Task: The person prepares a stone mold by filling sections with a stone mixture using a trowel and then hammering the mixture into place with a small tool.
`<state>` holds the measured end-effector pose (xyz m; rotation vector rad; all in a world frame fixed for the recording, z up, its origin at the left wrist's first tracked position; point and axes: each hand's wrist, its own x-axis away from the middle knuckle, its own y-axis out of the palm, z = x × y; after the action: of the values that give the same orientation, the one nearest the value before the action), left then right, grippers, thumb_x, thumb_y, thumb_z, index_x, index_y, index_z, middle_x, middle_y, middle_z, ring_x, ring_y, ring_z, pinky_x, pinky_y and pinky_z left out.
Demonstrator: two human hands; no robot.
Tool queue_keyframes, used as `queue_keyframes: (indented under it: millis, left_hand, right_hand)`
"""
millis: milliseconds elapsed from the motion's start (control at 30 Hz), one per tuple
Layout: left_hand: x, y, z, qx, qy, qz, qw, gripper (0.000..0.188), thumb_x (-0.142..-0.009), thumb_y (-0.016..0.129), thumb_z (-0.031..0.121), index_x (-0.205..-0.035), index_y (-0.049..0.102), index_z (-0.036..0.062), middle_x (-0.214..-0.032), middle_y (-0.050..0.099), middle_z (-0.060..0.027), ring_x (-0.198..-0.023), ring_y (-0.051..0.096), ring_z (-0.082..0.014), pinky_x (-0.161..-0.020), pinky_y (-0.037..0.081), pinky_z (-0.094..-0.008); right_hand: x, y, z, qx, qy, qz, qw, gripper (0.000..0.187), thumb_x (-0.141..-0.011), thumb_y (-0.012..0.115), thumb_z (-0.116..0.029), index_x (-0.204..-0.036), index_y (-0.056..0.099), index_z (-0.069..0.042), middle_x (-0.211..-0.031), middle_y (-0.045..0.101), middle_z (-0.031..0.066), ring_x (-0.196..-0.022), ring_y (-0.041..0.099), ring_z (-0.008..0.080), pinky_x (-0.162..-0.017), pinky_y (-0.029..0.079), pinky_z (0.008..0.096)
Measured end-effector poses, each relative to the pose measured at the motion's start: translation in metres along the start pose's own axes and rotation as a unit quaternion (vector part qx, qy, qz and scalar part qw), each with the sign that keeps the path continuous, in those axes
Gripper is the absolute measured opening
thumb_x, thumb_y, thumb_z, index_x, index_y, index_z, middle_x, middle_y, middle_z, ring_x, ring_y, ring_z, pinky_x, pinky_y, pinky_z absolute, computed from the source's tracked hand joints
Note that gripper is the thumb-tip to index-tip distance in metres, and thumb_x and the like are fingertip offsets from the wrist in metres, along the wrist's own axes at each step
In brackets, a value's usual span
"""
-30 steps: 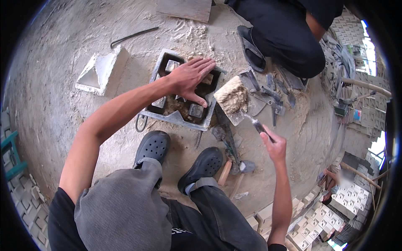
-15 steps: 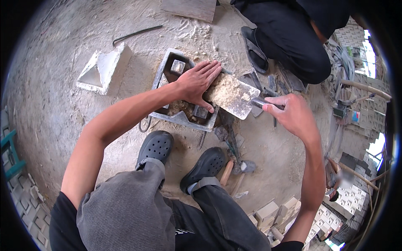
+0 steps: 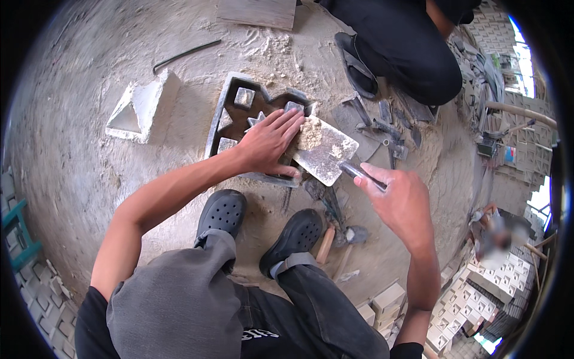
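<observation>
My right hand [image 3: 397,197] grips the dark handle of a trowel [image 3: 329,164] with a flat, nearly square metal blade. On the blade lies pale, crumbly mix [image 3: 310,133], mostly at its left end, by the right side of a metal mould [image 3: 220,113]. The mould has an angular outline, with square and pointed blocks standing inside. My left hand [image 3: 268,142] is flat over the mould's right part, fingers stretched out and thumb spread, its fingertips beside the mix. It hides part of the mould's inside.
A broken white block [image 3: 143,110] and a bent metal rod [image 3: 186,54] lie left on the dusty floor. Several metal tools [image 3: 382,128] lie to the right. A hammer-like tool [image 3: 326,244] is by my right shoe. Another person's knee [image 3: 433,78] is at upper right; patterned blocks [image 3: 472,299] stand lower right.
The trowel has moved left and down toward the mould, and there is less mix on its blade. My left hand has shifted slightly down, showing more of the mould's inside.
</observation>
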<state>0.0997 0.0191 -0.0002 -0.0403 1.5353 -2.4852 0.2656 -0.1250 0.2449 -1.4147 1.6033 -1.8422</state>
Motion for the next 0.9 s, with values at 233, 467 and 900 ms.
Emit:
queue_keyframes:
  millis: [233,467,900]
  left_hand:
    - [0.039,-0.008,0.015,0.042,-0.041,0.019,0.998,0.121,-0.082,0.060,0.076,-0.151,0.021,-0.0155,-0.157,0.033,-0.0278,-0.152,0.023,-0.0358,-0.126,0.016,-0.0448]
    - [0.047,-0.029,-0.017,-0.010,-0.157,0.080,0.984,0.111,-0.085,0.064,0.067,-0.149,0.028,-0.0162,-0.155,0.036,-0.0286,-0.151,0.025,-0.0357,-0.126,0.016,-0.0435]
    - [0.030,-0.040,-0.126,0.047,-0.114,0.165,0.979,0.123,-0.079,0.059,0.082,-0.156,0.020,-0.0060,-0.159,0.030,-0.0273,-0.150,0.024,-0.0408,-0.124,0.020,-0.0496]
  right_hand:
    - [-0.005,-0.007,0.001,-0.008,-0.061,0.014,0.998,0.032,-0.088,0.074,-0.035,-0.111,0.077,-0.013,-0.075,0.067,0.0214,-0.066,0.065,0.0376,-0.064,0.050,0.0429]
    - [-0.043,-0.014,-0.045,0.080,-0.189,0.134,0.969,0.022,-0.088,0.070,-0.029,-0.087,0.077,-0.008,-0.072,0.069,0.0169,-0.072,0.070,0.0367,-0.067,0.055,0.0459]
    - [-0.039,0.006,-0.107,0.197,-0.205,0.151,0.947,0.029,-0.092,0.068,-0.030,-0.114,0.072,-0.012,-0.077,0.068,0.0125,-0.071,0.071,0.0305,-0.060,0.054,0.0428]
